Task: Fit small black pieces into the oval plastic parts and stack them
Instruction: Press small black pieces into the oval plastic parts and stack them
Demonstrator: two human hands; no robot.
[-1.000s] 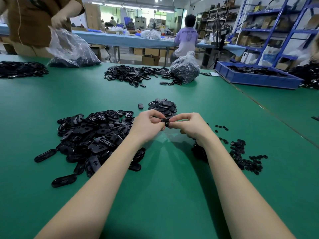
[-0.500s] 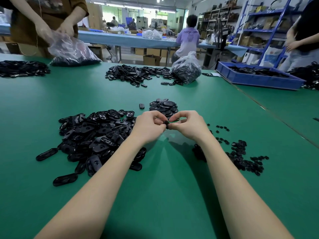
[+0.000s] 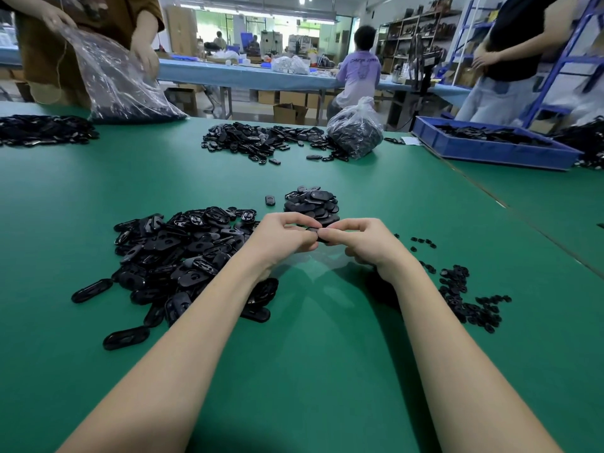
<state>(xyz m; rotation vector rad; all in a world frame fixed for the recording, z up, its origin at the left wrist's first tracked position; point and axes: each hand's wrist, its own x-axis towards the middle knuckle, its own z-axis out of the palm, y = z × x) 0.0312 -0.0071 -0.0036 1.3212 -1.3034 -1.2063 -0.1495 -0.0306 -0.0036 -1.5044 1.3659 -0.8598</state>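
The left hand (image 3: 284, 238) and the right hand (image 3: 358, 240) meet above the green table (image 3: 310, 371), fingertips touching at the centre. Between them sits one oval plastic part (image 3: 314, 231), of which only a dark sliver shows. Both hands pinch it narrowly, fingers curled in from either side. Its long axis appears to run left to right, from one hand to the other, though most of the part is covered. Whether a small black piece is already seated in it cannot be told.

The governing relation is that of the held part to the stack of finished parts (image 3: 310, 206). The stack lies directly beyond the fingertips, further from the person, near and roughly centred on the pinch. Neither hand is clearly nearer to it.

The pile of unfitted oval parts (image 3: 176, 256) lies to the left, just beside the left forearm. The small black pieces (image 3: 464, 295) lie scattered to the right, nearer the right hand. On this layout, the right hand likely fetches the inserts, and placement on the stack calls for a short forward reach.
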